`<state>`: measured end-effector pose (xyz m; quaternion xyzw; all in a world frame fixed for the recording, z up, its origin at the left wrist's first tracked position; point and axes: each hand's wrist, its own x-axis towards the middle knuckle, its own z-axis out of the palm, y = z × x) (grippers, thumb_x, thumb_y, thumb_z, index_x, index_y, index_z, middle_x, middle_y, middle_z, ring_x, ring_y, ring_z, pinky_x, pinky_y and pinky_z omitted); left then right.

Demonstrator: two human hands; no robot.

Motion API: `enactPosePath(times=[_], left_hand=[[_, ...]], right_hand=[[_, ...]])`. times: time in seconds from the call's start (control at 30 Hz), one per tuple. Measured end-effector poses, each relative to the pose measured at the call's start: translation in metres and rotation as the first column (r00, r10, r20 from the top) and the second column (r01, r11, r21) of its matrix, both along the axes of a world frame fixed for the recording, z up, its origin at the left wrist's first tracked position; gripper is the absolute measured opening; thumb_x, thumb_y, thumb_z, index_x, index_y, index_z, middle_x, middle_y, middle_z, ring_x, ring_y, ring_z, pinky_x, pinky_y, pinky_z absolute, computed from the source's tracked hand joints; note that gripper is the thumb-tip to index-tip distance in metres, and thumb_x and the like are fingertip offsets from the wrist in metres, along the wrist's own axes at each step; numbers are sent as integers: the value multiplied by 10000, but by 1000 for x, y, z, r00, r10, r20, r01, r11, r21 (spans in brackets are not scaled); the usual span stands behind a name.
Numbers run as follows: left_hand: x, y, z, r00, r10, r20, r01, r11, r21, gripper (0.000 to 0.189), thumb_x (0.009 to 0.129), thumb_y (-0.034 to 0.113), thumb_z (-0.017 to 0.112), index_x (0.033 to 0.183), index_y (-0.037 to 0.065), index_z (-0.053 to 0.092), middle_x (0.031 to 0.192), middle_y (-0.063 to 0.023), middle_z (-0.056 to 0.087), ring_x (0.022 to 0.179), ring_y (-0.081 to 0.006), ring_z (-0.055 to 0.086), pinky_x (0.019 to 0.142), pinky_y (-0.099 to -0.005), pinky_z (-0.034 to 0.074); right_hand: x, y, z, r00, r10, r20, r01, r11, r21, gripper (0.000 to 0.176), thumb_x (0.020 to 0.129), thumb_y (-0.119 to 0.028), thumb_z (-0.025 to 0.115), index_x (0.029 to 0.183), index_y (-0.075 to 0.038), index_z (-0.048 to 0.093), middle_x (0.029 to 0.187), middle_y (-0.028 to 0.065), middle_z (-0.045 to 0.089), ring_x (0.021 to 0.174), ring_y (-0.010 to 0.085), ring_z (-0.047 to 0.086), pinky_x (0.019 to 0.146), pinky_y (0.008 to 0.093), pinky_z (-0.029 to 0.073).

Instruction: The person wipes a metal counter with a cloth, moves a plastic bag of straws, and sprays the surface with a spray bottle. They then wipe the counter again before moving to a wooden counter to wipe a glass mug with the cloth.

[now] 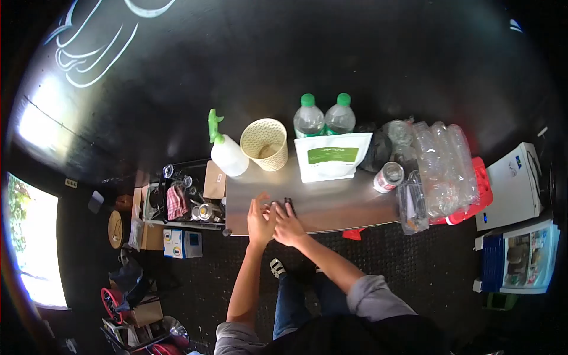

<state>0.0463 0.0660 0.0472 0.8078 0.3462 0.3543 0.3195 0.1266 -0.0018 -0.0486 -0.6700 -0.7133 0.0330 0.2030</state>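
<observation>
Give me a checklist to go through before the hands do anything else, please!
1. Caps on both clear bottles: ok, both green.
2. Bottles easy to reach: not ok, the white pouch partly blocks them.
3. Pouch closed at the top: cannot tell.
4. Spray bottle has its sprayer: ok, the green top is on.
5. Woven basket upright: ok, its opening faces up.
6. Left hand and right hand holding nothing: cannot tell, they overlap.
</observation>
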Motion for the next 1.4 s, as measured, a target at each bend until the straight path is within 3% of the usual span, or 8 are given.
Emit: enactPosePath(times=[0.17,0.37,0.5,0.8,0.97,1.2,1.27,1.4], left_hand=[[-61,7,-21,994,104,20,-102,992,-76,332,824,0,583,1151,-32,533,1018,-157,598,765,-211,630,670,-295,511],[-117,26,-30,962,272,-6,-270,957,109,241,840,33,581,1074,-22,572,1024,-155,583,900,-258,600,732,-330,486],[-143,31,-28,952,307,-25,-305,951,47,234,838,28,585,1070,4,578,1044,-140,584,972,-262,574,761,-345,475],[-236,42,-34,935,352,-49,-356,929,-107,237,841,5,579,1077,24,590,1066,-126,576,940,-235,584,743,-329,491],[-251,63,-47,960,278,-33,-280,947,-159,278,826,5,589,1102,36,575,1059,-129,574,920,-259,582,744,-338,479],[-247,77,-59,995,72,-66,-84,974,-211,395,823,23,619,1202,30,509,1151,-150,527,1020,-277,563,791,-353,488],[-249,79,-61,997,59,-59,-71,972,-224,397,828,27,618,1208,32,503,1159,-153,522,1032,-282,562,796,-361,487],[-257,78,-62,998,-1,-61,-14,970,-244,384,838,30,615,1206,45,505,1159,-150,520,1029,-276,563,802,-363,486]], right_hand=[[93,-73,22,939,-344,23,344,939,23,570,792,-334,641,1279,-95,468,1383,107,415,1289,328,349,1011,570,273],[117,-108,-15,541,-816,204,839,541,-60,600,914,-365,475,1416,-72,327,1498,152,246,1384,362,201,1064,621,152],[42,-43,10,941,-308,141,326,936,-133,607,927,-372,444,1428,-65,292,1509,140,220,1383,372,196,1070,616,152],[-50,138,0,934,-325,151,331,944,-15,559,931,-392,434,1415,-124,348,1504,111,257,1375,362,229,1081,612,161],[-78,96,11,992,106,66,-103,993,-50,502,927,-355,478,1403,-227,385,1496,49,291,1384,307,238,1104,578,156],[4,0,-8,879,-446,169,455,890,-22,545,876,-301,543,1385,-171,395,1502,100,260,1359,351,258,1033,627,219],[1,12,-21,628,-731,267,761,649,-15,545,901,-316,498,1405,-160,364,1515,113,222,1368,357,235,1027,645,207],[-38,82,4,881,-428,204,445,894,-47,522,934,-357,433,1422,-194,344,1516,84,233,1371,358,232,1042,652,181]])
